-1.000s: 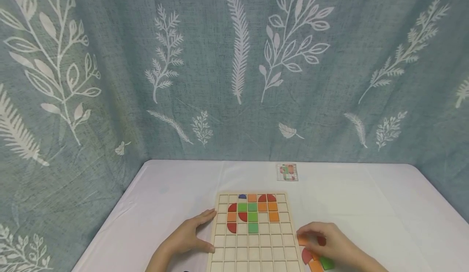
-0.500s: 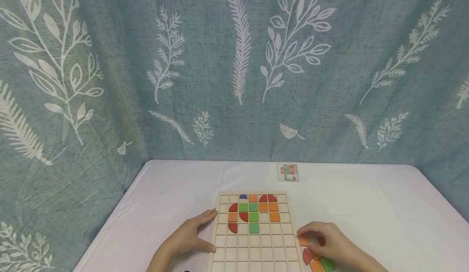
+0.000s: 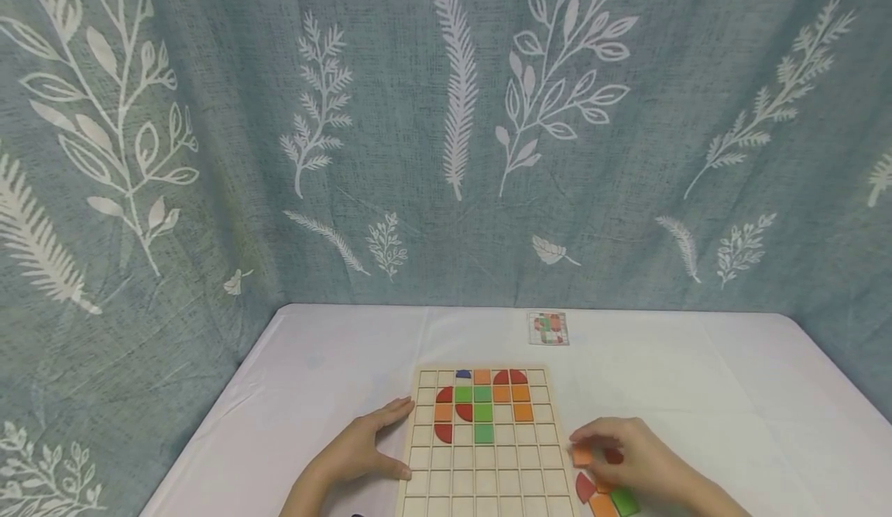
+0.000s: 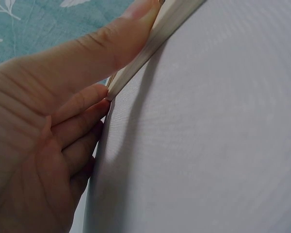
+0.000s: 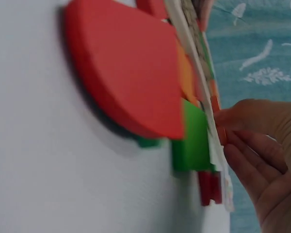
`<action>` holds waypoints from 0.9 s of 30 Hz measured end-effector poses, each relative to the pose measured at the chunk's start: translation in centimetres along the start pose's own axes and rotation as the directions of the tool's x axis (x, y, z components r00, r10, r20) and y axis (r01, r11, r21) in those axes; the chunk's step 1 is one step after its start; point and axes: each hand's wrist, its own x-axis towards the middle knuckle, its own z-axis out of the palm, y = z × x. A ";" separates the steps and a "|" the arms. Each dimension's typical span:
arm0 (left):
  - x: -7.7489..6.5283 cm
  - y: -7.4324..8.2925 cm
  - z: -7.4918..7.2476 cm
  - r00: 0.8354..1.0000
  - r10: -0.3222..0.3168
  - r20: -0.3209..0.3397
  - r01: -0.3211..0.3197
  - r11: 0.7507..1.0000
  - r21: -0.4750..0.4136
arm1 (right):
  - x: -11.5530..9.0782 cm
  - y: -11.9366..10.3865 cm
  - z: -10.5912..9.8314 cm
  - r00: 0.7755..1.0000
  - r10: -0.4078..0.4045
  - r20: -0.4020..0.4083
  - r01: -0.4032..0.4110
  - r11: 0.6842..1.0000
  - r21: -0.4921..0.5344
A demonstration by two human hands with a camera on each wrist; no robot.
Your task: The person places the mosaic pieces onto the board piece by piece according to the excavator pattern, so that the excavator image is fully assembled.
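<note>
A pale wooden grid board (image 3: 484,483) lies in front of me, with red quarter-circle, green and orange square tiles (image 3: 482,412) and one blue half-round tile (image 3: 463,374) in its upper cells. My left hand (image 3: 362,446) rests at the board's left edge, thumb and fingers spread. In the left wrist view its thumb (image 4: 102,46) touches the board's rim (image 4: 140,58). Right of the board, my right hand (image 3: 623,457) pinches an orange square tile (image 3: 582,455) between thumb and fingers. The right wrist view shows that tile (image 5: 222,136) on edge, partly hidden by the thumb.
Loose tiles lie beside the board under the right hand: a red quarter circle (image 3: 584,487), an orange square (image 3: 602,506) and a green one (image 3: 625,501). A small pattern card (image 3: 548,329) lies farther back on the white-covered table (image 3: 334,347). A leaf-print curtain (image 3: 418,138) hangs behind.
My right hand has shifted slightly to the right, away from the board, and the orange square tile has come with it. The left hand keeps its place at the board.
</note>
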 end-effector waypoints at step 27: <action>-0.1 0.3 0.0 1.000 0.003 0.008 -0.003 1.000 -0.022 | 4.4 -1.0 0.5 0.988 -0.144 -0.058 0.151 0.975 0.161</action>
